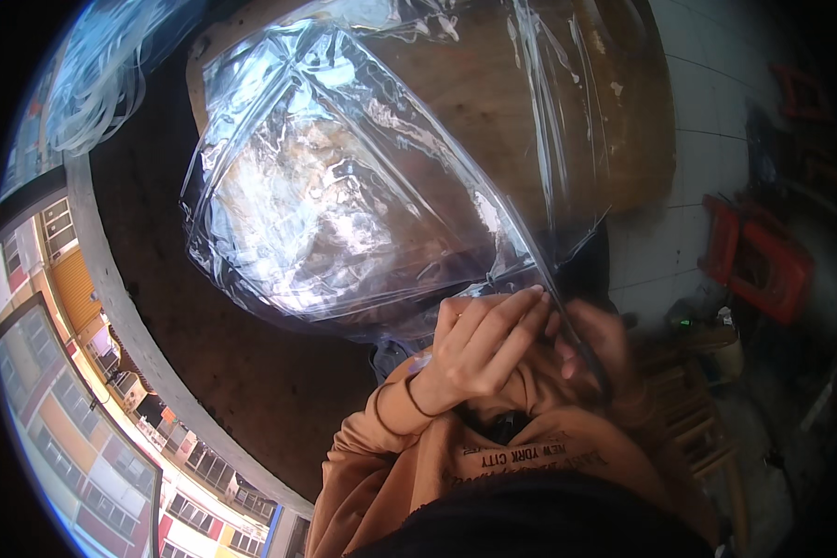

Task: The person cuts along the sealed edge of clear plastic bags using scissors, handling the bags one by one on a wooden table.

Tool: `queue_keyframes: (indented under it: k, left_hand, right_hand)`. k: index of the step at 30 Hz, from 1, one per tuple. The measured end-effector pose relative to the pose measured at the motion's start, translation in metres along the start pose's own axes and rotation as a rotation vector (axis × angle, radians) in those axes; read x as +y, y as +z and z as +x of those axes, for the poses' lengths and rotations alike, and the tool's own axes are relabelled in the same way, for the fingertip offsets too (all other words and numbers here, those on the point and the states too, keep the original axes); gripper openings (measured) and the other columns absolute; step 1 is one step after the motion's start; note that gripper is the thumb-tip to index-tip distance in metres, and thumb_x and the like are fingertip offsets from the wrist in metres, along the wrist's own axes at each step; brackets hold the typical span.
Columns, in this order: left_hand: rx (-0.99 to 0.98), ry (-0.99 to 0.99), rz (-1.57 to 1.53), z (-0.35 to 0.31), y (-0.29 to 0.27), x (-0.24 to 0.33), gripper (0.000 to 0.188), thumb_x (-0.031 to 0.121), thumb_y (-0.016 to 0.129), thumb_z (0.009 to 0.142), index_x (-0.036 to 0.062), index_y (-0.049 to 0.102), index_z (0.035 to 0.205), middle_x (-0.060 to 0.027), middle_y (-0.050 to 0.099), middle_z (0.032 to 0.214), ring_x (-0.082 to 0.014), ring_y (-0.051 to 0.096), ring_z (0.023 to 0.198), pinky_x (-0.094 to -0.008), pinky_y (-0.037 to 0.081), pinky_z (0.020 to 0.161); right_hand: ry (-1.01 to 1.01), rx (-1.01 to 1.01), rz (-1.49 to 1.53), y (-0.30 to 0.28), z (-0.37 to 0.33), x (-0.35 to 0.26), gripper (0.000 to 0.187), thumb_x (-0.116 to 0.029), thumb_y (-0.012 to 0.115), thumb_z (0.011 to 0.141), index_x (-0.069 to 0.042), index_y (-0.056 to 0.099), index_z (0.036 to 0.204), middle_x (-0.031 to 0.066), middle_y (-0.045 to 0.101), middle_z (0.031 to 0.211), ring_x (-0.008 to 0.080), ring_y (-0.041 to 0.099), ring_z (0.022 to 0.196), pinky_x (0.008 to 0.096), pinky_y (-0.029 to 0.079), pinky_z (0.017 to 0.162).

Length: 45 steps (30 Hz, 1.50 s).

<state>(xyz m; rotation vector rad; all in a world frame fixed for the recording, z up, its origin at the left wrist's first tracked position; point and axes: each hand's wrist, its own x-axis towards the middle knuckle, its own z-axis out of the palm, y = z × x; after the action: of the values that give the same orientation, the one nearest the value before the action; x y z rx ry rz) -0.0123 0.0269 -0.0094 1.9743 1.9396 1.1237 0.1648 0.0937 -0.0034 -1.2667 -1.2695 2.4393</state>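
A large sheet of clear, shiny plastic (325, 195) lies crumpled and puffed up in front of me. Its long folded edge (507, 209) runs from the far left down toward my body and darkens into a narrow strip near my hands. My left hand (479, 349) is closed, thumb and fingers pinching the plastic beside that strip. On the strip's other side, my right hand (591, 344) curls its fingers around the strip's near end; it is somewhat blurred. Whatever lies between the fingertips is too small to make out.
Under the plastic is a brown wooden board (632, 121). Clear plastic strips (102, 93) hang at the upper left. A ledge (135, 307) and windows border the left side. To the right, a red plastic stool (763, 260) and wooden furniture (697, 418) stand on the tiled floor (651, 260).
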Motion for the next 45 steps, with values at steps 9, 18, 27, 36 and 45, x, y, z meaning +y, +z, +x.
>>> queue_keyframes:
  k: [9,18,27,36,45]
  left_hand:
    - [-0.001,-0.046,0.164,-0.002,0.007,-0.006,0.047,0.011,0.068,0.063,0.0029,0.065,0.11,-0.0083,0.062,0.109,-0.0168,0.06,0.084,-0.028,0.039,0.072]
    - [0.01,-0.045,0.141,0.0,0.004,0.0,0.045,0.008,0.067,0.059,0.0029,0.067,0.104,-0.0065,0.064,0.103,-0.0135,0.061,0.075,-0.0247,0.037,0.066]
    - [-0.015,-0.061,0.159,0.002,0.001,0.002,0.045,0.007,0.067,0.059,0.005,0.068,0.104,-0.005,0.064,0.103,-0.0123,0.061,0.076,-0.0234,0.035,0.067]
    - [-0.016,-0.062,0.149,0.001,-0.001,0.005,0.045,0.009,0.067,0.059,0.005,0.068,0.104,-0.0048,0.065,0.102,-0.0117,0.061,0.076,-0.023,0.034,0.067]
    - [-0.034,-0.057,0.178,0.001,-0.003,0.005,0.044,0.011,0.066,0.061,0.0064,0.067,0.105,-0.0044,0.065,0.102,-0.0107,0.062,0.076,-0.0231,0.032,0.065]
  right_hand:
    - [0.084,0.002,0.04,0.001,-0.002,-0.007,0.055,-0.032,0.086,0.063,-0.001,0.054,0.096,-0.0056,0.046,0.068,0.0004,0.039,0.061,0.0168,0.03,0.054]
    - [0.033,-0.003,0.008,0.003,0.002,-0.006,0.064,-0.042,0.085,0.062,-0.002,0.052,0.098,-0.0047,0.045,0.072,0.0018,0.038,0.064,0.0169,0.03,0.055]
    - [0.022,0.001,0.023,0.003,0.004,-0.007,0.066,-0.041,0.086,0.059,-0.001,0.051,0.099,-0.0046,0.046,0.073,0.0019,0.038,0.064,0.017,0.031,0.056]
    - [0.008,0.007,0.123,0.006,0.005,-0.006,0.067,-0.037,0.087,0.059,0.001,0.051,0.101,-0.0034,0.049,0.077,0.0016,0.039,0.066,0.0164,0.032,0.057]
    - [0.003,0.02,-0.043,0.001,0.003,-0.005,0.065,-0.038,0.087,0.059,0.0,0.053,0.1,-0.0055,0.047,0.074,0.0003,0.04,0.065,0.0159,0.032,0.055]
